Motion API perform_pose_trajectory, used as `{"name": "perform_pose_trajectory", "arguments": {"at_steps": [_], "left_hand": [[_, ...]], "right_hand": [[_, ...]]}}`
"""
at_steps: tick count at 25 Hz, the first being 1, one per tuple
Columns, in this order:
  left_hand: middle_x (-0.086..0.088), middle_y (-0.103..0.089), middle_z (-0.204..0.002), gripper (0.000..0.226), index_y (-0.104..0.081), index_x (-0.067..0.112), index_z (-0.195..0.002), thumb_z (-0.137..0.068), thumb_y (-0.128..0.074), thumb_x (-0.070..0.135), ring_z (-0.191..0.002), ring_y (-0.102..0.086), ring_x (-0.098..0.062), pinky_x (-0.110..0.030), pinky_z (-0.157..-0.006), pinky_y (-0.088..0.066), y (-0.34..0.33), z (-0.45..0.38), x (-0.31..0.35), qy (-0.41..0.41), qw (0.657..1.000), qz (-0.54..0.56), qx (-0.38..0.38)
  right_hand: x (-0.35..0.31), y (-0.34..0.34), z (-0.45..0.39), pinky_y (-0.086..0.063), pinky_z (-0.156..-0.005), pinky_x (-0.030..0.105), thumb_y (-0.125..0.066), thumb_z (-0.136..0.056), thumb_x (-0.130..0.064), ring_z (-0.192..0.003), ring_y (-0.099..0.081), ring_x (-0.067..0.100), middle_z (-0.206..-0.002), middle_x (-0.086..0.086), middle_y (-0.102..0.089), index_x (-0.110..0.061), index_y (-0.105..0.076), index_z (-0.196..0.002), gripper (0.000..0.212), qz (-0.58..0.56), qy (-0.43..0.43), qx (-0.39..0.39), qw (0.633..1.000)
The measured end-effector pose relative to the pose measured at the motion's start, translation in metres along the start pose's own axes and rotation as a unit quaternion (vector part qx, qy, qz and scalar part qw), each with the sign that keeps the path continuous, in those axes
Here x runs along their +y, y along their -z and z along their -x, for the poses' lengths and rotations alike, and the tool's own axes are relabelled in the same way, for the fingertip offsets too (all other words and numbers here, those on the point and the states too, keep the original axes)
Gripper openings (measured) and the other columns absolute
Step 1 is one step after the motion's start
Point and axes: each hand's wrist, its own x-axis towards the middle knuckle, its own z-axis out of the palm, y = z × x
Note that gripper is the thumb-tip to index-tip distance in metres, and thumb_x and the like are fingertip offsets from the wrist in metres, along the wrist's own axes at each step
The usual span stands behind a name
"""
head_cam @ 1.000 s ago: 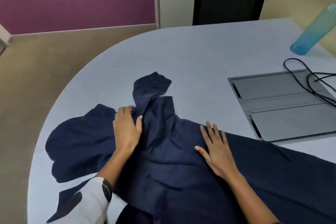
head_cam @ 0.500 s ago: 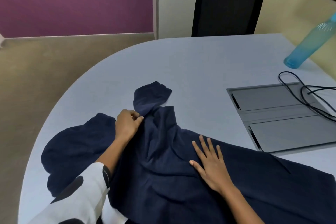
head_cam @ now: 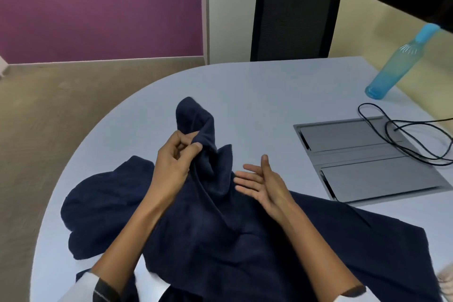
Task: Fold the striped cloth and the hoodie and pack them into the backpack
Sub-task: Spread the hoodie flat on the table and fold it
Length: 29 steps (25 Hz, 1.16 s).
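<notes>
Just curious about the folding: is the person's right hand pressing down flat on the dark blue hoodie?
No, the right hand hovers open, palm up, above the hoodie, while the left hand pinches a raised fold.

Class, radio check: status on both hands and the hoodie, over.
Left hand pinches the hoodie sleeve, lifted. Right hand open, palm up, holding nothing. Hoodie unfolded on the table. Nothing in the way.

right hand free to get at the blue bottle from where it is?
Probably yes. The right hand is open and holds nothing, and bare table lies between it and the blue bottle at the far right; the black cable lies nearer than the bottle. A long stretch, though.
</notes>
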Motion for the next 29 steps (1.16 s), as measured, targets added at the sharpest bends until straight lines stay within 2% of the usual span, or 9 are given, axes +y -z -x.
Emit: {"name": "perform_pose_trajectory", "arguments": {"at_steps": [7,10,13,18,20,22,25,27,29], "left_hand": [[0.009,-0.07,-0.11,0.017,-0.046,0.025,-0.063,-0.073,-0.059,0.029,-0.088,-0.065,-0.009,-0.017,-0.07,-0.048,0.007,0.054,0.016,-0.069,0.995,-0.006,-0.068],[0.006,-0.068,-0.115,0.013,-0.047,0.026,-0.067,-0.071,-0.059,0.027,-0.073,-0.058,-0.017,-0.034,-0.064,-0.046,-0.001,0.083,0.014,-0.088,0.984,-0.052,-0.145],[0.009,-0.065,-0.117,0.02,-0.048,0.03,-0.069,-0.074,-0.064,0.019,-0.052,-0.045,-0.014,-0.03,-0.052,-0.04,-0.023,0.108,-0.002,-0.139,0.961,-0.131,-0.202],[0.018,-0.06,-0.116,0.023,-0.067,0.019,-0.076,-0.08,-0.072,0.041,-0.062,-0.06,-0.004,-0.016,-0.06,-0.047,-0.049,0.145,-0.029,-0.087,0.934,-0.164,-0.306],[0.014,-0.068,-0.082,0.039,-0.066,0.018,-0.065,-0.081,-0.065,0.053,-0.056,-0.059,-0.002,-0.018,-0.056,-0.045,-0.043,0.145,-0.034,-0.07,0.955,-0.156,-0.243],[0.008,-0.057,-0.053,0.052,-0.056,0.013,-0.055,-0.085,-0.058,0.056,-0.047,-0.05,-0.004,-0.022,-0.052,-0.04,-0.029,0.127,-0.047,-0.027,0.984,-0.17,-0.048],[0.006,-0.057,-0.084,0.027,-0.06,0.022,-0.082,-0.083,-0.062,0.048,-0.073,-0.055,-0.008,-0.03,-0.072,-0.047,-0.002,0.083,-0.077,0.088,0.955,-0.269,0.092],[0.007,-0.049,-0.117,0.028,-0.059,0.033,-0.109,-0.086,-0.057,0.049,-0.11,-0.047,-0.016,-0.037,-0.092,-0.039,0.006,0.06,-0.101,0.071,0.913,-0.399,-0.037],[0.019,-0.05,-0.12,0.042,-0.061,0.041,-0.106,-0.086,-0.032,0.065,-0.124,-0.033,-0.01,-0.037,-0.093,-0.023,0.01,0.046,-0.119,0.002,0.842,-0.508,-0.183]], "right_hand": [[-0.038,-0.027,0.008,-0.058,-0.07,0.037,-0.068,-0.069,-0.055,-0.091,-0.07,0.029,-0.119,0.022,-0.062,-0.004,-0.04,-0.13,0.085,-0.189,-0.039,-0.095,0.977],[-0.041,-0.022,0.011,-0.054,-0.089,0.038,-0.074,-0.073,-0.046,-0.095,-0.068,0.024,-0.107,0.015,-0.07,-0.004,-0.066,-0.106,0.054,-0.1,-0.014,-0.101,0.99],[-0.032,0.001,0.023,-0.052,-0.069,0.026,-0.071,-0.082,-0.025,-0.073,-0.065,0.014,-0.072,0.004,-0.069,-0.007,-0.066,-0.081,0.019,0.025,0.039,-0.086,0.995],[-0.034,0.059,0.056,-0.047,-0.101,0.038,-0.072,-0.081,-0.025,-0.116,-0.058,0.035,-0.121,0.027,-0.061,0.009,-0.062,-0.114,0.049,-0.007,0.042,-0.179,0.983],[-0.035,0.074,0.075,-0.049,-0.096,0.036,-0.077,-0.074,-0.027,-0.114,-0.06,0.037,-0.118,0.029,-0.062,0.009,-0.065,-0.103,0.049,0.075,0.053,-0.242,0.966],[-0.031,0.086,0.089,-0.046,-0.092,0.043,-0.08,-0.07,-0.028,-0.103,-0.059,0.04,-0.108,0.032,-0.06,0.004,-0.064,-0.091,0.042,0.179,0.08,-0.277,0.941],[-0.02,0.099,0.098,-0.036,-0.083,0.044,-0.079,-0.069,-0.022,-0.088,-0.051,0.029,-0.09,0.019,-0.056,-0.009,-0.063,-0.082,0.024,0.258,0.066,-0.284,0.921],[-0.02,0.102,0.104,-0.038,-0.084,0.043,-0.078,-0.068,-0.016,-0.088,-0.052,0.026,-0.09,0.011,-0.057,-0.013,-0.062,-0.086,0.025,0.252,0.06,-0.288,0.922],[-0.028,0.104,0.112,-0.044,-0.084,0.038,-0.078,-0.067,-0.013,-0.09,-0.055,0.025,-0.095,0.009,-0.061,-0.016,-0.06,-0.1,0.038,0.228,0.06,-0.252,0.939]]}}
